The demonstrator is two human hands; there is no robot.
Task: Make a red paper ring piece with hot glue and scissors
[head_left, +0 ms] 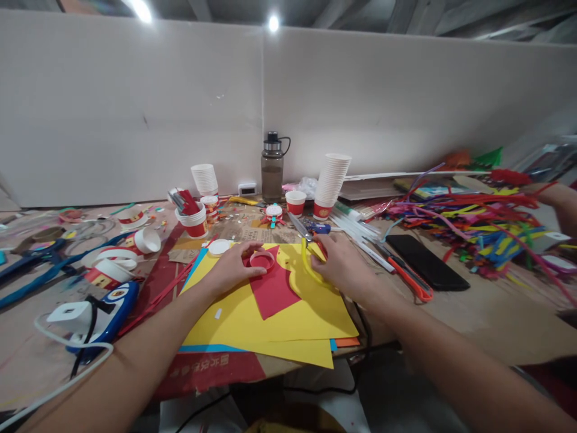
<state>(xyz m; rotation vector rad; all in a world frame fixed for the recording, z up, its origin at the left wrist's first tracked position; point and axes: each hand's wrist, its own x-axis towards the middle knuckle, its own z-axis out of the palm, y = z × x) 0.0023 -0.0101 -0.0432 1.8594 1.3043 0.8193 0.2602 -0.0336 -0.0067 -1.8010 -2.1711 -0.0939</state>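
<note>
My left hand (pixel 237 267) has its thumb and fingers curled round a short round piece cut from a paper cup (pixel 262 261), at the upper part of a red paper sheet (pixel 274 294). That red sheet lies on a stack of coloured sheets, a yellow sheet (pixel 216 325) on top. My right hand (pixel 338 264) grips scissors (pixel 309 258) by their yellow handles, blades pointing up and away to the left. A white disc (pixel 219 247) rests beyond my left hand. A small white scrap (pixel 218 314) lies on the yellow sheet.
Behind stand a water bottle (pixel 272 171), a tall cup stack (pixel 331 186) and a cup of tools (pixel 193 219). At right lie a phone (pixel 426 261), a red cutter knife (pixel 410 278) and pipe cleaners (pixel 487 228), with another person's hand (pixel 556 201). A blue-white glue gun (pixel 112 313) lies left.
</note>
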